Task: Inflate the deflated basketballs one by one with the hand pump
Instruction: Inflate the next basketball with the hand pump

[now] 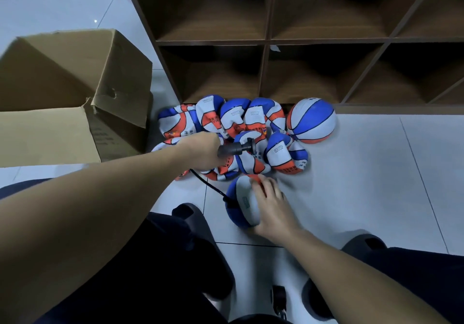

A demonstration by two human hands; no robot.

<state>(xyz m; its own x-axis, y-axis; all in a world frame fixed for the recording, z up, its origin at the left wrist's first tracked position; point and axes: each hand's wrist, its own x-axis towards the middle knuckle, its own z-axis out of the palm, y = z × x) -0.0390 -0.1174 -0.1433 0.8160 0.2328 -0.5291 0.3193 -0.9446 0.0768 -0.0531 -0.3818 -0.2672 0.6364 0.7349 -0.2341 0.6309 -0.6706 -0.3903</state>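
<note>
While the left hand (200, 153) curls around the body of the black hand pump (236, 148), whose T-handle end points toward three o'clock, the right hand (270, 203) lies with spread, fairly straight fingers over the top of the ball being filled (241, 203), pressing on it rather than gripping it. That ball, blue, white and orange, sits on the pale tiled floor (364, 173) just at five o'clock from the pump, and a thin black hose (208, 185) runs from under the left hand down to its blue side at nine o'clock. Directly at twelve o'clock from it lies the heap of deflated basketballs (233, 133), crumpled and folded against one another in the same three colours, pushed up to the foot of a dark wooden cubby shelf (268, 40). One round, inflated basketball (311, 120) rests at the three o'clock edge of the heap, touching it. An open cardboard box (70, 98) stands at nine o'clock from the heap, flaps up. Dark trouser legs (150, 273) and dark shoes (361, 243) show at six o'clock.
</note>
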